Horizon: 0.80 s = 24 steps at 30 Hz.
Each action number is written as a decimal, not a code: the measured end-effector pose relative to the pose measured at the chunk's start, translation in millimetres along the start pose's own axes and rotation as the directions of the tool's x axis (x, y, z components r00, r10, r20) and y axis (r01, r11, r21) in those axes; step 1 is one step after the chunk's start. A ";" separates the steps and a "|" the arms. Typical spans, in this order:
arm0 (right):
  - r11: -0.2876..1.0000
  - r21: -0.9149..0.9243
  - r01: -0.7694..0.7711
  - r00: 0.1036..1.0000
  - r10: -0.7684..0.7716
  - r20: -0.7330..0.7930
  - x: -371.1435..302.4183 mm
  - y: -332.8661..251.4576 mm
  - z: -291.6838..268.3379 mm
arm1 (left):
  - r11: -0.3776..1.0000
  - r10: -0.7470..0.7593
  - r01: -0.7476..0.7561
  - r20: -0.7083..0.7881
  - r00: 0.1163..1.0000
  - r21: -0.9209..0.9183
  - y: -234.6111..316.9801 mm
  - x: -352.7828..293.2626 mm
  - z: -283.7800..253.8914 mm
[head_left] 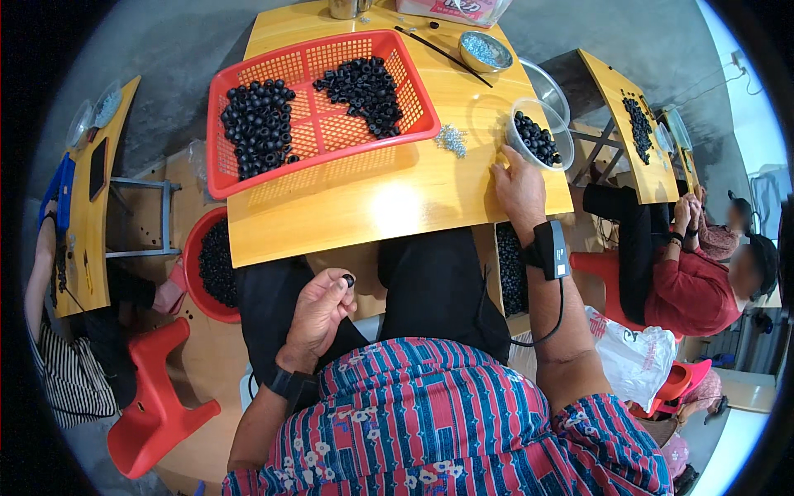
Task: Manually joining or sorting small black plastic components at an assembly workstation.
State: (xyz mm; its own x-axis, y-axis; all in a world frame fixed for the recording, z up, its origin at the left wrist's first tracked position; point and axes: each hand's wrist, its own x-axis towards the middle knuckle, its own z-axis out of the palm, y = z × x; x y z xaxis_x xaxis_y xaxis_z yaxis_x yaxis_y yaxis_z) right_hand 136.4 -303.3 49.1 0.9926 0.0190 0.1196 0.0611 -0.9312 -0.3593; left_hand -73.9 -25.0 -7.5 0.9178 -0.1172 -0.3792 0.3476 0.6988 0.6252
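Above my lap, my left hand (318, 312) is closed, pinching a small round black plastic part (348, 281) between thumb and fingertips. My right hand (519, 186) is at the table's right side, thumb apart from the fingers. Its fingertips reach the near side of a clear bowl (564, 161), and nothing shows in its grasp. Inside the bowl lies a heap of round black parts (536, 139). To the left stands a red plastic basket (310, 169), with rounded black parts (256, 124) in its left half and smaller black parts (364, 91) in its right.
Small silvery pieces (452, 140) lie loose beside the basket. A metal bowl (486, 51) of such pieces and a black stick (442, 56) are farther back. A red tub (213, 264) of black parts stands on the floor, left. People sit at tables on both sides.
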 end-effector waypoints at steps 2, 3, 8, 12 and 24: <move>0.996 0.079 -0.049 0.999 0.048 0.022 -1.6 -3.7 -3.6 | 1.000 0.002 -0.002 0.001 1.000 -0.004 0.1 -0.2 -0.6; 0.996 0.079 -0.050 0.999 0.048 0.021 -0.9 -0.8 -2.7 | 1.000 0.000 0.000 0.007 1.000 -0.002 0.3 -0.1 -0.1; 1.000 -0.002 0.019 0.999 -0.019 -0.041 4.7 7.7 2.7 | 1.000 0.002 -0.002 0.014 1.000 -0.003 -0.3 0.1 -0.7; 0.999 -0.024 0.042 0.999 -0.043 -0.026 5.3 7.3 3.9 | 1.000 0.007 -0.007 0.015 1.000 -0.012 -1.6 0.3 -2.4; 0.986 -0.059 0.154 0.977 -0.161 -0.143 -3.0 10.5 6.8 | 1.000 0.008 -0.007 0.016 1.000 -0.013 -0.1 -1.2 -1.0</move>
State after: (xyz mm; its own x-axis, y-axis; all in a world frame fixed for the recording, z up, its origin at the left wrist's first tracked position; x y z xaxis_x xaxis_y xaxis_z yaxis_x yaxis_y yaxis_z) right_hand 134.7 -310.6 38.6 0.9445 0.1163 0.3071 0.2070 -0.9369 -0.2818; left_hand -75.2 -24.2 -7.7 0.9234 -0.1231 -0.3635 0.3383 0.7085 0.6193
